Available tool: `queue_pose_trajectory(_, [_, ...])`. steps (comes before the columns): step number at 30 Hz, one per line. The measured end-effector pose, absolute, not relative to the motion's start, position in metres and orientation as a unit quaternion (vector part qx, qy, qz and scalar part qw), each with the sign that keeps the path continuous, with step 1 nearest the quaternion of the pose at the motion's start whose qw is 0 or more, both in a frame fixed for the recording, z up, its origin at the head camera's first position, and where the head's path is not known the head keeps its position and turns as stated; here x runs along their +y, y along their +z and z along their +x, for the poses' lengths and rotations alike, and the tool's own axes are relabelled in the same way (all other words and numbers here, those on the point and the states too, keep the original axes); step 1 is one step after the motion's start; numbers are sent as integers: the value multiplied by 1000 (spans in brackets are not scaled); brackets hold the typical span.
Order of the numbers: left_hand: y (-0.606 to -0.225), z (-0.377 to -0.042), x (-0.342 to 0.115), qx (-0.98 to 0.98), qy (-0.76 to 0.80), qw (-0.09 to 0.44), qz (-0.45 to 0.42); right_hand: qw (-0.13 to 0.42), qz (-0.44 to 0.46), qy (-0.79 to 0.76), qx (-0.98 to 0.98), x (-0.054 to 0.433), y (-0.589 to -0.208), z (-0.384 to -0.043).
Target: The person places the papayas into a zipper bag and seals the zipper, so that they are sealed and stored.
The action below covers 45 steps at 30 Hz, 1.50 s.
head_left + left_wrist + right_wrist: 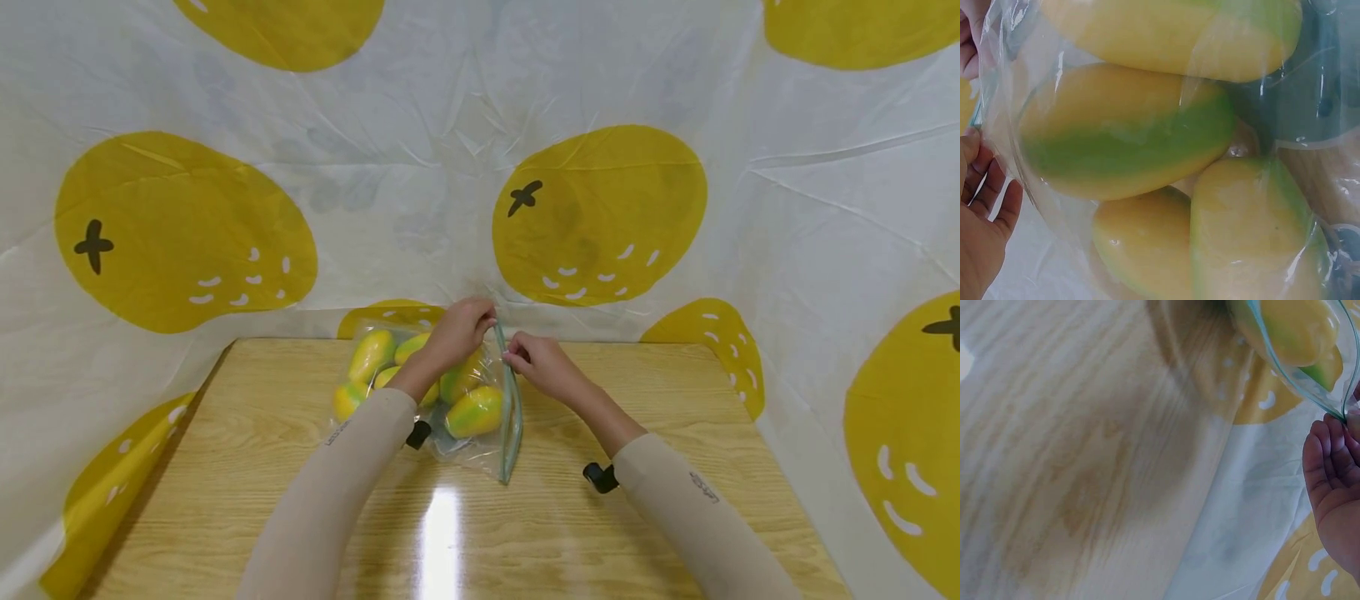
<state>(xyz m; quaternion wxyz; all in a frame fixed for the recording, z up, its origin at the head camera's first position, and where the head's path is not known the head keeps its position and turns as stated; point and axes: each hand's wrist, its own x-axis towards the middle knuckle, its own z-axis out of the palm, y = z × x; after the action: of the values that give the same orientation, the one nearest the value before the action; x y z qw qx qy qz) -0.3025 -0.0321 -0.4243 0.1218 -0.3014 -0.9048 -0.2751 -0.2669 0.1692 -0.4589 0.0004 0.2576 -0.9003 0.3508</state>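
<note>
A clear zip bag [468, 457] lies on the table, holding several yellow-green mangoes [475, 412]. Along its right side runs a teal zip strip [512, 433], whose two edges stand apart at the near part. My left hand [459, 329] reaches across the bag and pinches the far end of the strip. Just to the right, my right hand [546, 365] pinches the strip a little nearer to me. The right wrist view has the teal edges [1300, 390] meeting at the right fingertips. Close up in the left wrist view, mangoes [1125, 134] show through the clear plastic.
The wooden table [285, 508] ends at a white cloth [420, 225] printed with large yellow fruit, which hangs behind and at both sides. Black wrist mounts [600, 477] sit under the forearms. A bright reflection lies on the near tabletop.
</note>
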Motion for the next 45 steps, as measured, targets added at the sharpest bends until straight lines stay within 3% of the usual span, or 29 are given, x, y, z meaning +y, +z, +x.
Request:
queue_pose_trajectory(18, [-419, -302, -37, -914, -275, 118, -275, -25, 259, 339, -904, 176, -475, -241])
queue_pose_trajectory(45, [-417, -303, -43, -920, -256, 128, -268, -12, 279, 348, -895, 186, -500, -199])
